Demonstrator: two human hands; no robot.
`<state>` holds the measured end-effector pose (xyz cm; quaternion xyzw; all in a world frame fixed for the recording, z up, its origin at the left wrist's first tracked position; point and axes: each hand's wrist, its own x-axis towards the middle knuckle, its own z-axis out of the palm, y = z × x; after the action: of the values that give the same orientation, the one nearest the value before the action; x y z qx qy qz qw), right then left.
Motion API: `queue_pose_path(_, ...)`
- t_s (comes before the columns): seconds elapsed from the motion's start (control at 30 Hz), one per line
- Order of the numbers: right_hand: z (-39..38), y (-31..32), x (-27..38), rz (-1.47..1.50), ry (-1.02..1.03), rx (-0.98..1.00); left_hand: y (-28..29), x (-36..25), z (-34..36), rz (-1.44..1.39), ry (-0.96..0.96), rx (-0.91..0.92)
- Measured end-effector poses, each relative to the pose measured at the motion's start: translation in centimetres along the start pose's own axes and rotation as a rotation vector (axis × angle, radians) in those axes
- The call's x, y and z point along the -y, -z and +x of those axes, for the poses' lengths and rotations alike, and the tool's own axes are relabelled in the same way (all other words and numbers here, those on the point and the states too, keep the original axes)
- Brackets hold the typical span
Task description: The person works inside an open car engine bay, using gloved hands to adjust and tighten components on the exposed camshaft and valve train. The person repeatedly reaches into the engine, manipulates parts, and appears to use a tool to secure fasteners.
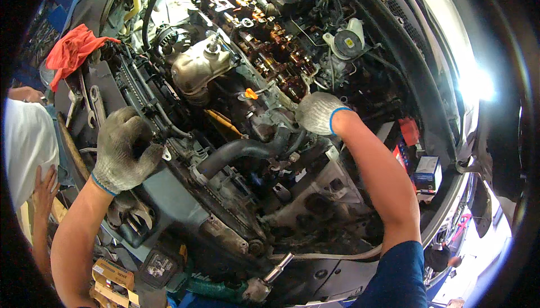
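Observation:
My gloved left hand [124, 150] is curled at the front crossmember [169, 187], beside a small pale metal tab [167, 154]; what its fingers hold is hidden. My gloved right hand [318, 114] reaches down beside the lower end of the open cylinder head [275, 55] with its oil-stained camshafts; its fingertips are out of sight. Below it runs a black hose [225, 159]. A metal heat shield [199, 66] and an orange dipstick handle [251, 93] lie up and to the left of my right hand.
Wrenches [95, 105] and a red rag [73, 52] lie along the front edge. Another person [31, 150] stands at far left. A blue-and-white box [427, 173] is at right, cardboard boxes [112, 280] lower left. A bright lamp [475, 83] shines beside the bay.

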<state>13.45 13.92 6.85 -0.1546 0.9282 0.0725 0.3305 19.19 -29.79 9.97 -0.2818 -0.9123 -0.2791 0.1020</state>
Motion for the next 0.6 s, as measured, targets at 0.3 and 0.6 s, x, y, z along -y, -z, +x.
queue_pose_path(0.3,0.9,-1.5,0.7,0.260,-0.100,-0.402,0.2,0.0,0.0,0.005,0.011,0.018)
queue_pose_path(0.6,-2.2,-1.4,-0.7,0.317,-0.078,-0.016,0.1,0.2,-0.2,0.003,0.020,0.022)
